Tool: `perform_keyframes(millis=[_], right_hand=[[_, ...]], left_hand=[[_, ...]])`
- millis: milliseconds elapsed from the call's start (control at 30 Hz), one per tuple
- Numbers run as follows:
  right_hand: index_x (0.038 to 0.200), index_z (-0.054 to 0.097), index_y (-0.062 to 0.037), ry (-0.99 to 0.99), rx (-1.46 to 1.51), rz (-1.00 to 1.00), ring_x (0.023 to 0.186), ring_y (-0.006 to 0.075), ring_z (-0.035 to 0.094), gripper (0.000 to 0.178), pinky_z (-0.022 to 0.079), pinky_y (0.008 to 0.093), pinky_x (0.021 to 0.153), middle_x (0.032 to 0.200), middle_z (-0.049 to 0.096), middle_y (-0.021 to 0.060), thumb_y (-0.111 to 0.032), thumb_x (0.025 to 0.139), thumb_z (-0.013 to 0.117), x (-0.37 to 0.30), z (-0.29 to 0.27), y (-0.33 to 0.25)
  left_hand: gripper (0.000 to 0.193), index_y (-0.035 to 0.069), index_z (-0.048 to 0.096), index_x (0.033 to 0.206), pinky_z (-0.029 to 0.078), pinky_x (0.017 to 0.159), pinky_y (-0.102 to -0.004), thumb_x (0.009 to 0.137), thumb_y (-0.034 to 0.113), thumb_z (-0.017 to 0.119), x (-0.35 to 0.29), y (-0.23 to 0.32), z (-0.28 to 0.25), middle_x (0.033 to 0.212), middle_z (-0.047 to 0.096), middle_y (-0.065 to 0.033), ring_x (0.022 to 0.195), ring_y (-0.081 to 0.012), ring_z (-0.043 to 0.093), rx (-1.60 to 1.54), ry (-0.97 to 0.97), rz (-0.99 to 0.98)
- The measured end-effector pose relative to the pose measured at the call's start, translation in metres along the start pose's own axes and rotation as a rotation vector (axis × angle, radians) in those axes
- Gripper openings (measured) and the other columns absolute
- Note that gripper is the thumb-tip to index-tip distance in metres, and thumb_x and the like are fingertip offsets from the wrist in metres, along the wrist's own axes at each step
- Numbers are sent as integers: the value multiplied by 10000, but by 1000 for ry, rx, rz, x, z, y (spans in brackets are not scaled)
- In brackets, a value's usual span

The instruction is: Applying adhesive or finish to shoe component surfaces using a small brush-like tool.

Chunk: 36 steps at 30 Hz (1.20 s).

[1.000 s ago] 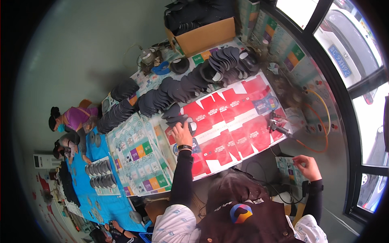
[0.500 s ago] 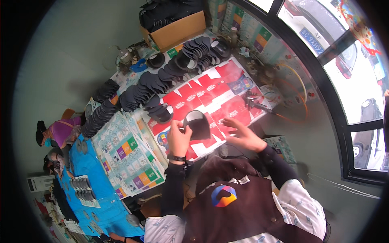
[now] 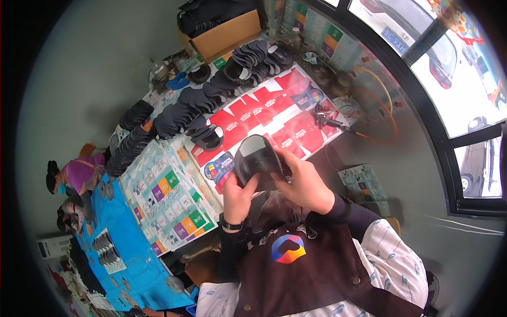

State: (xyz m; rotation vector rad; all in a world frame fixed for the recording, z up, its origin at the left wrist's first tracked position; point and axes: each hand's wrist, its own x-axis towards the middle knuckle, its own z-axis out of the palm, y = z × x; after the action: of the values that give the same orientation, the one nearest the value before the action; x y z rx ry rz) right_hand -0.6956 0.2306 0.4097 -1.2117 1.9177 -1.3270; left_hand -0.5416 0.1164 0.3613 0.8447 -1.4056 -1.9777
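Both of my hands hold a black, curved, cup-like piece [image 3: 255, 158] with a rounded top and a pale grey patch at its upper end. My left hand [image 3: 238, 199] grips its lower left side, thumb on the face. My right hand [image 3: 303, 182] is closed on the right side, its thumb also pressed on the front. Just beyond, a similar black piece with a pale patch [image 3: 210, 138] lies at the edge of the red and white printed sheet [image 3: 253, 117]. The exact kind of these pieces is not clear.
Overlapping rows of dark curved pieces [image 3: 174, 117] line the table's far side, below a cardboard box [image 3: 224, 38] of black pieces. A spray gun [image 3: 330, 120] with an orange hose lies right. Printed sheets [image 3: 163, 198] and a blue-covered table [image 3: 132, 274] are left, with people beyond.
My right hand has come in from the right and closed on the black piece. The piece is nearer to me and turned more face-on. The view has shifted slightly.
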Motion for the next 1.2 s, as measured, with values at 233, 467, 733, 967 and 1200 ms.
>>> perform_keyframes(millis=[233, 467, 733, 967, 1200], right_hand=[[1267, 630, 59, -30, 624, 319, 938, 82, 664, 333, 572, 282, 828, 1048, 738, 68, -33, 954, 695, 1, -3, 40], [1282, 635, 15, 151, 237, 167, 873, 196, 719, 378, 568, 321, 784, 987, 747, 141, -67, 924, 725, 20, -8, 83], [1418, 527, -1, -511, -647, 148, 1285, 386, 569, 792, 475, 448, 1079, 1382, 580, 244, -473, 848, 806, 64, -156, 226], [1289, 525, -53, -346, -868, 18, 1227, 405, 550, 630, 530, 467, 986, 1304, 533, 202, -210, 764, 835, 113, -190, 423], [1305, 487, -50, -266, -850, 72, 1191, 415, 585, 648, 575, 488, 883, 1336, 510, 203, -85, 753, 823, 142, -186, 478]], left_hand=[[419, -40, 595, 1300, 569, 758, -377, 944, 148, 709, -25, 17, 48, 1070, 720, -206, 913, -317, 722, 765, 155, 361], [273, -20, 606, 1165, 533, 716, -494, 968, 164, 650, 10, -20, 61, 988, 695, -255, 890, -435, 684, 767, 69, 327], [323, -23, 659, 1109, 530, 854, -510, 936, 250, 652, 60, -181, -97, 1022, 714, -267, 1009, -448, 683, 994, 106, -286], [313, -18, 685, 1008, 536, 792, -490, 911, 280, 688, 55, -281, -89, 925, 724, -233, 924, -406, 711, 857, 223, -627], [298, 11, 646, 1088, 526, 831, -536, 928, 260, 678, 91, -298, -35, 981, 706, -262, 953, -466, 670, 1004, 432, -484]])
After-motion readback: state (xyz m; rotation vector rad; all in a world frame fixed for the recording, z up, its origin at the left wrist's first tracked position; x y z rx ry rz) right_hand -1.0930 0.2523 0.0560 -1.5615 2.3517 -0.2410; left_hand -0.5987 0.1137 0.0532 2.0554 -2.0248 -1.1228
